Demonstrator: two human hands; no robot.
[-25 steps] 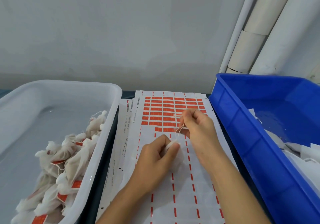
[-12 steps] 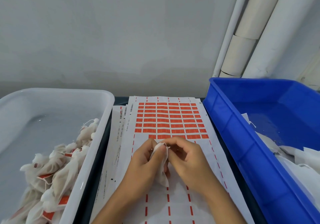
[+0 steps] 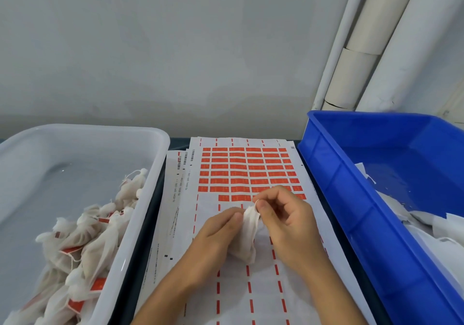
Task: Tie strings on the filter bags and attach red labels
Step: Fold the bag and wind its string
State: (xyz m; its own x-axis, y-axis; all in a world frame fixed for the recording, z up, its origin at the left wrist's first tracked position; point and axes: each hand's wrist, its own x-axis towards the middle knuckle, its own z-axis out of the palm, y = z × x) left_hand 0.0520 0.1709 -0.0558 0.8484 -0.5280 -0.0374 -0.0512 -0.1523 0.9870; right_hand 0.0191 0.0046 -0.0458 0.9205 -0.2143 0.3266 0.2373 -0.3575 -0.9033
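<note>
A white filter bag [image 3: 249,234] hangs between my hands over the label sheet [image 3: 241,289]. My left hand [image 3: 216,237] grips the bag's left side, thumb and fingers curled round it. My right hand [image 3: 283,219] pinches the gathered top of the bag between thumb and forefinger. Rows of red labels [image 3: 246,171] fill the far part of the sheet, just beyond my fingers. The string is too thin to make out clearly.
A white tray [image 3: 140,224] on the left holds several tied bags with red labels [image 3: 82,249]. A blue bin [image 3: 351,214] on the right holds untied white bags [image 3: 437,227]. Wall and white pipes [image 3: 356,73] stand behind.
My right hand came down from pulling the string and joined the left at the bag. Both hands now hold the bag's top, slightly nearer the red labels.
</note>
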